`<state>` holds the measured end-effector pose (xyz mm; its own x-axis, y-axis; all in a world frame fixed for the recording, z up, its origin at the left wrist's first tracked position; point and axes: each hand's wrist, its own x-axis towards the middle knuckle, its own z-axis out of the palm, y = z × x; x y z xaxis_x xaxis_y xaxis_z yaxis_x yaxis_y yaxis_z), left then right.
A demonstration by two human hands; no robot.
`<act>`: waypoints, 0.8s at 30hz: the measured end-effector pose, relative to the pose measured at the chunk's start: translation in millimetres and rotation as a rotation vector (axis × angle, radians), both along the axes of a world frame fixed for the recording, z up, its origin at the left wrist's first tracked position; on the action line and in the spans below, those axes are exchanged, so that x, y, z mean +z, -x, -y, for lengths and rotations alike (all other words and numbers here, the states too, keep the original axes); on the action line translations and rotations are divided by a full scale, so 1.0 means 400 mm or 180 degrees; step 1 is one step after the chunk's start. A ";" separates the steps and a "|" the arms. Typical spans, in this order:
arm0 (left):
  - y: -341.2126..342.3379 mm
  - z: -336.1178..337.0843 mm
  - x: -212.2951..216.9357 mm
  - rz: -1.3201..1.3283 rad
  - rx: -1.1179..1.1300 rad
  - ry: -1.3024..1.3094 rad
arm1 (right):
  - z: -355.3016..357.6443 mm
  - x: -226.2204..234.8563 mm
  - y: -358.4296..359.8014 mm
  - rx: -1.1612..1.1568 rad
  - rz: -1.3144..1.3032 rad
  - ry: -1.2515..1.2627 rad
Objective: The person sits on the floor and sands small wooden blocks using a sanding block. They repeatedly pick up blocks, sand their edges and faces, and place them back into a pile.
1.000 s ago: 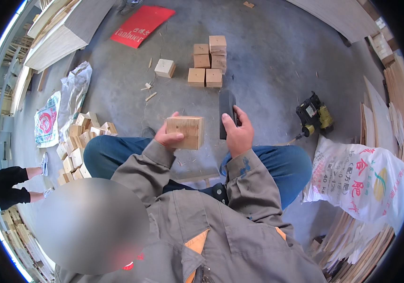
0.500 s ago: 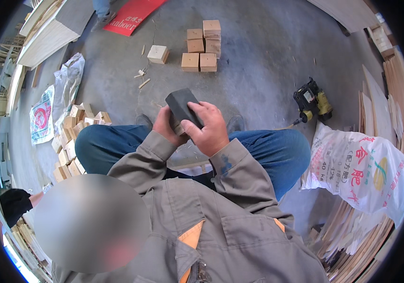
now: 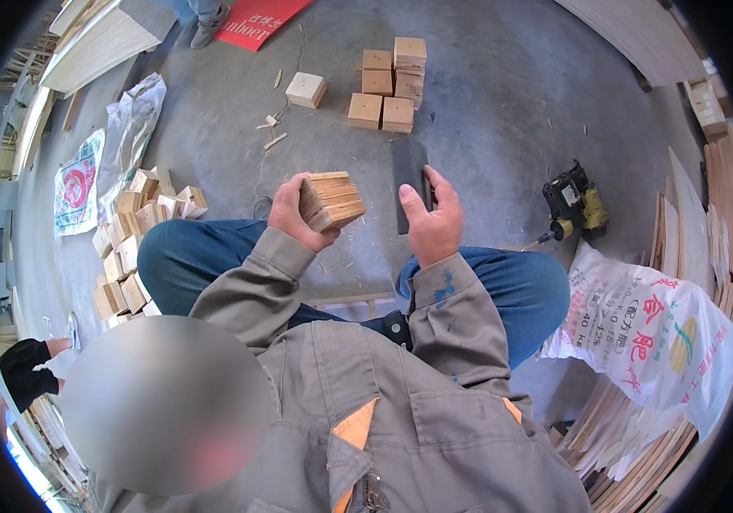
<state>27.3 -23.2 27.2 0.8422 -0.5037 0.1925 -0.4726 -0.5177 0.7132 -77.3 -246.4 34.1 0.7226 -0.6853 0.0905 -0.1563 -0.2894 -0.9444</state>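
Observation:
My left hand [image 3: 296, 214] is closed round a layered wooden block [image 3: 338, 203], whose striped edges face up and to the right. To its right, my right hand [image 3: 437, 218] grips a long black sanding block [image 3: 407, 184] held upright, thumb across its near face and fingers on its right side. A gap separates the sanding block from the wooden one. Both hands are above the floor between my knees. Ahead of them stand several square wooden blocks [image 3: 377, 83], some stacked, with a paler block [image 3: 306, 90] apart on the left.
Loose wooden blocks [image 3: 131, 235] are heaped beside my left knee. A black and yellow power tool [image 3: 576, 201] lies to the right, near a white printed sack [image 3: 649, 333] on stacked wood strips. Other people's legs show at the far left [image 3: 33, 372] and upper left [image 3: 204, 26].
My hands have moved apart. The sanding block has come off the wooden block and shifted right; the wooden block, hidden mostly before, now shows its layered edges.

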 end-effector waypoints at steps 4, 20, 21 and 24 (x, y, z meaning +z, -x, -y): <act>0.022 0.031 0.004 -0.0065 -0.0170 -0.0149 | -0.069 -0.003 -0.009 0.0466 0.0110 0.0465; -0.009 0.000 0.125 -0.0179 0.0023 0.0267 | -0.037 -0.080 -0.026 0.0438 -0.0173 -0.1108; -0.030 -0.026 0.169 -0.0172 0.0081 0.0327 | -0.030 -0.068 -0.025 0.0451 -0.0199 -0.1204; -0.087 -0.146 0.261 0.0637 0.0425 0.0544 | -0.009 -0.088 -0.027 0.0398 -0.0136 -0.1481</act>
<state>62.2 35.2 131.4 0.8356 -0.3369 0.4339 -0.5484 -0.4652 0.6949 -66.4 -242.6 -1.3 0.7984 -0.5536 -0.2368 -0.1888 0.1433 -0.9715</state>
